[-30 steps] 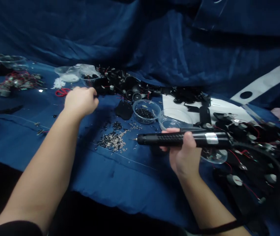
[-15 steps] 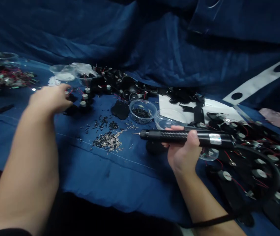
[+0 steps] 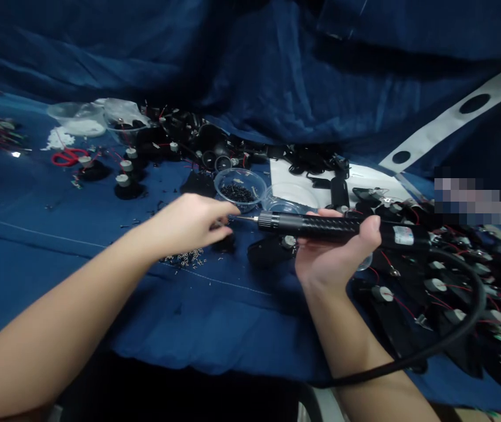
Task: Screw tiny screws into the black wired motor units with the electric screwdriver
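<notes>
My right hand [image 3: 332,261] is wrapped around a black electric screwdriver [image 3: 316,227], held level with its bit pointing left and its cord trailing off to the right. My left hand [image 3: 193,221] is closed just left of the bit, its fingertips close to the tip. A small dark part [image 3: 224,241] shows under those fingers; most of it is hidden, so its kind is unclear. Beneath the left hand lies a pile of small screws [image 3: 186,258], partly covered. Behind it stands a clear tub [image 3: 219,190] of dark screws.
Black parts with small motors and red wires crowd the right, including one motor [image 3: 382,293]. Red-handled scissors [image 3: 69,156] lie at the left near several motor parts [image 3: 127,187]. White paper [image 3: 283,179] lies behind a clear lid [image 3: 294,199]. Blue cloth [image 3: 215,328] covers the table.
My left hand has come from the motor parts at the left to the screwdriver's tip, with a dark part now under its fingers. The right hand still holds the screwdriver. The view has shifted.
</notes>
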### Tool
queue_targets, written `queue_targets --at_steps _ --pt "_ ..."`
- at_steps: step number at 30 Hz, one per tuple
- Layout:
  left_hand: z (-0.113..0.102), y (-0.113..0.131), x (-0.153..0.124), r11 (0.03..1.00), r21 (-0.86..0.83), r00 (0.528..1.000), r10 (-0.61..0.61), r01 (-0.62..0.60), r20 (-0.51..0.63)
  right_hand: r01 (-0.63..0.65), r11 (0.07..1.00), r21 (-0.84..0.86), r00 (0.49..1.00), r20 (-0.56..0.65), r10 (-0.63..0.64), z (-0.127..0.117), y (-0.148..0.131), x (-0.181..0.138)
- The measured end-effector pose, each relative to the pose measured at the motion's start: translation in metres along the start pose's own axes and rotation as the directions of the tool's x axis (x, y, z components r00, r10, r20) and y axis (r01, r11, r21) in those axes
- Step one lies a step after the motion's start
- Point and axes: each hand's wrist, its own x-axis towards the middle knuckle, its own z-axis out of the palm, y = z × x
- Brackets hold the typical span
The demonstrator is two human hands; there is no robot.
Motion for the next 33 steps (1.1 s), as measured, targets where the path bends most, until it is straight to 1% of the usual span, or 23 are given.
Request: queue_targets --at_steps 2,4,6,8,9,11,13,15,17,18,20,22,23,24,25,26,28,29,30,31,33 --pt "0.021 0.008 0.006 0.999 -0.040 0.999 0.031 -0.029 0.041 0.013 1.000 0.027 1.000 0.009 -0.013 -0.003 0.000 0.001" --pt "0.031 0.011 0.008 0.994 -0.112 0.998 0.007 -0.001 0.058 0.024 0.998 0.059 1.000 0.003 -0.024 -0.005 0.000 0.002" --pt "0.031 0.008 0.008 0.982 -0.184 0.994 -0.015 0.034 0.105 0.026 0.996 0.088 1.000 -0.006 -0.025 -0.007 -0.001 0.003" --pt "0.024 0.000 0.007 0.973 -0.223 0.987 -0.018 0.054 0.160 0.035 0.994 0.101 0.999 -0.021 -0.033 -0.007 -0.003 0.004" --pt "0.019 -0.005 0.007 0.972 -0.228 0.984 -0.017 0.058 0.175 0.053 0.994 0.100 0.998 -0.027 -0.050 -0.007 -0.004 0.004" --pt "0.012 -0.015 0.006 0.972 -0.227 0.986 -0.025 0.063 0.164 0.091 0.992 0.082 0.996 -0.009 -0.091 -0.007 -0.005 0.002" --pt "0.012 -0.023 0.005 0.971 -0.233 0.989 -0.012 0.047 0.149 0.096 0.994 0.049 0.994 0.048 -0.098 -0.006 -0.004 -0.001" --pt "0.020 -0.027 0.006 0.967 -0.253 0.988 0.042 -0.003 0.148 0.056 0.998 0.010 0.987 0.153 -0.057 -0.007 -0.002 -0.007" --pt "0.034 -0.027 0.008 0.961 -0.272 0.990 0.076 -0.040 0.122 0.007 1.000 -0.019 0.959 0.284 -0.001 -0.009 0.002 -0.012" --pt "0.041 -0.026 0.009 0.959 -0.282 0.993 0.068 -0.037 0.100 -0.027 0.999 -0.034 0.932 0.360 0.038 -0.010 0.005 -0.015" --pt "0.050 -0.022 0.010 0.947 -0.320 0.998 0.006 0.015 0.066 -0.109 0.991 -0.071 0.861 0.491 0.130 -0.014 0.009 -0.020" --pt "0.047 -0.020 0.011 0.924 -0.376 0.995 -0.035 0.068 0.094 -0.198 0.973 -0.118 0.786 0.574 0.230 -0.015 0.010 -0.023" --pt "0.041 -0.021 0.010 0.913 -0.398 0.992 -0.041 0.086 0.121 -0.231 0.964 -0.134 0.764 0.588 0.264 -0.015 0.009 -0.025" --pt "0.032 -0.022 0.010 0.906 -0.411 0.988 -0.044 0.102 0.149 -0.250 0.958 -0.139 0.761 0.583 0.283 -0.014 0.008 -0.025" --pt "0.022 -0.025 0.008 0.904 -0.408 0.984 -0.056 0.123 0.171 -0.252 0.958 -0.133 0.777 0.563 0.283 -0.013 0.006 -0.025" --pt "0.011 -0.029 0.007 0.908 -0.388 0.978 -0.087 0.157 0.191 -0.235 0.965 -0.116 0.808 0.528 0.260 -0.011 0.003 -0.025" --pt "-0.011 -0.036 0.003 0.917 -0.316 0.956 -0.173 0.244 0.238 -0.133 0.990 -0.052 0.896 0.421 0.142 -0.008 -0.002 -0.020" --pt "-0.020 -0.039 0.001 0.919 -0.276 0.938 -0.203 0.281 0.281 -0.061 0.998 -0.022 0.933 0.355 0.065 -0.007 -0.005 -0.017" --pt "-0.027 -0.040 0.000 0.921 -0.241 0.917 -0.216 0.306 0.335 0.005 1.000 -0.001 0.958 0.288 -0.004 -0.007 -0.007 -0.014" --pt "-0.031 -0.039 -0.001 0.924 -0.215 0.892 -0.213 0.316 0.398 0.055 0.998 0.003 0.972 0.227 -0.054 -0.007 -0.008 -0.010" --pt "-0.032 -0.031 -0.002 0.932 -0.193 0.840 -0.169 0.307 0.516 0.095 0.995 -0.018 0.985 0.146 -0.091 -0.009 -0.010 -0.002"
